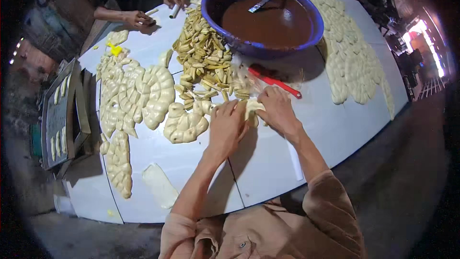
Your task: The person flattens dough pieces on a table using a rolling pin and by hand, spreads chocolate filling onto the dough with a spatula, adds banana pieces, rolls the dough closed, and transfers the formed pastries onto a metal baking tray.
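Observation:
Both my hands are at a pale piece of dough (251, 109) in the middle of the table. My left hand (226, 127) curls its fingers at the dough's left side, and a pale yellow filling piece shows at the dough's far edge. At the right end, my right hand (278, 110) closes its fingers on the dough. A pile of cut yellowish pieces, like banana slices, (203, 48) lies just beyond. Left of my left hand sits a cluster of dough lumps (186, 125). A flattened dough strip (159, 185) lies nearer me.
A purple basin (263, 43) holds brown liquid and a metal-bladed tool (269, 1). A red-handled tool (275, 81) lies before it. Dough covers areas left (139, 91) and right (352, 57). A white rod (293, 160) is under my right forearm. Trays (60, 115) stand left; another person's hands (139, 18) work opposite.

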`<act>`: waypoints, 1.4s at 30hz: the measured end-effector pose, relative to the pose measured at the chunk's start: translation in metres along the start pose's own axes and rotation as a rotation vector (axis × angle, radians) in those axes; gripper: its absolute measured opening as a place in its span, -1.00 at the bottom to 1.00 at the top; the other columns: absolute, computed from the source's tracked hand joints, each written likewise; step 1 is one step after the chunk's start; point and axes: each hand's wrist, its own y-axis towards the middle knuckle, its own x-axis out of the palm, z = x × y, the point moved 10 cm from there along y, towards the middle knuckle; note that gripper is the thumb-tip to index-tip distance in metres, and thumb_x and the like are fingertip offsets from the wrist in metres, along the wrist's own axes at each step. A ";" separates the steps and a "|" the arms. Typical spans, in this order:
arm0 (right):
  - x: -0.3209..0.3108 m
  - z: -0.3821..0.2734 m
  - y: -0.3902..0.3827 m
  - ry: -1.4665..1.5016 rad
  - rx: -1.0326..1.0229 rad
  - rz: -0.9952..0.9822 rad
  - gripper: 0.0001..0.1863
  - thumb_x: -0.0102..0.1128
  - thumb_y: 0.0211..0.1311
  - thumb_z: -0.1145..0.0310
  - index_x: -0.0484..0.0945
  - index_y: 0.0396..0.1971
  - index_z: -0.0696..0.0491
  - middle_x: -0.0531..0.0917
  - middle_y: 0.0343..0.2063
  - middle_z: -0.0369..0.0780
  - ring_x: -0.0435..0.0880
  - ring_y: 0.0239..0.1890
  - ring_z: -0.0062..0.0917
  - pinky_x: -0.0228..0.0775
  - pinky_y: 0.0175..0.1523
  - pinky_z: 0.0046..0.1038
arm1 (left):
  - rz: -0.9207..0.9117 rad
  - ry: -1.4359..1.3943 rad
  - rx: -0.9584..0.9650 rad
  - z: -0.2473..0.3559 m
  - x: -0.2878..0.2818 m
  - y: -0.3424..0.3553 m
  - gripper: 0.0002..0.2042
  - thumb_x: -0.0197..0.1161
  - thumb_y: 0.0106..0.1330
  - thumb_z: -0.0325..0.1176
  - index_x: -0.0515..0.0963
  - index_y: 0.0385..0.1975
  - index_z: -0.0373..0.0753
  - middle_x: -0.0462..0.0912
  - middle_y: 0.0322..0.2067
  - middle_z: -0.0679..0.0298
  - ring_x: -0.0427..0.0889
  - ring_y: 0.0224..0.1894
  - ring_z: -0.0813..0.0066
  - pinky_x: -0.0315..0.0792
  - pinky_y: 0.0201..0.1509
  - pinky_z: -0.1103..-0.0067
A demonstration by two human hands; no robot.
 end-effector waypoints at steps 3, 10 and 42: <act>0.008 0.003 0.002 0.078 -0.052 -0.033 -0.73 0.29 0.16 0.31 0.58 -0.20 0.15 0.59 -0.15 -0.02 0.54 0.06 -0.12 0.38 0.18 -0.13 | -0.029 0.049 0.063 0.009 0.027 0.026 -0.40 0.33 0.17 -0.39 0.44 0.29 -0.11 0.46 0.26 0.12 0.34 0.37 0.06 0.24 0.39 0.17; 0.028 0.054 -0.010 0.934 0.442 -0.125 -0.66 0.27 0.24 0.25 0.57 -0.03 0.06 0.70 -0.30 -0.11 0.69 -0.21 -0.38 0.48 -0.07 -0.30 | -0.028 0.056 0.077 0.008 0.045 0.045 -0.66 0.33 0.14 -0.39 0.68 -0.04 -0.04 0.50 0.22 0.22 0.38 0.34 0.15 0.28 0.35 0.19; 0.069 -0.115 -0.095 1.290 0.506 -0.451 -0.62 0.30 0.25 0.58 0.51 0.06 0.14 0.61 -0.11 -0.27 0.60 -0.09 -0.61 0.56 -0.01 -0.55 | 0.302 -0.026 -0.385 -0.061 -0.067 -0.164 -0.61 0.29 0.36 -0.35 0.54 0.17 -0.19 0.55 0.21 0.07 0.50 0.27 0.10 0.14 0.40 -0.03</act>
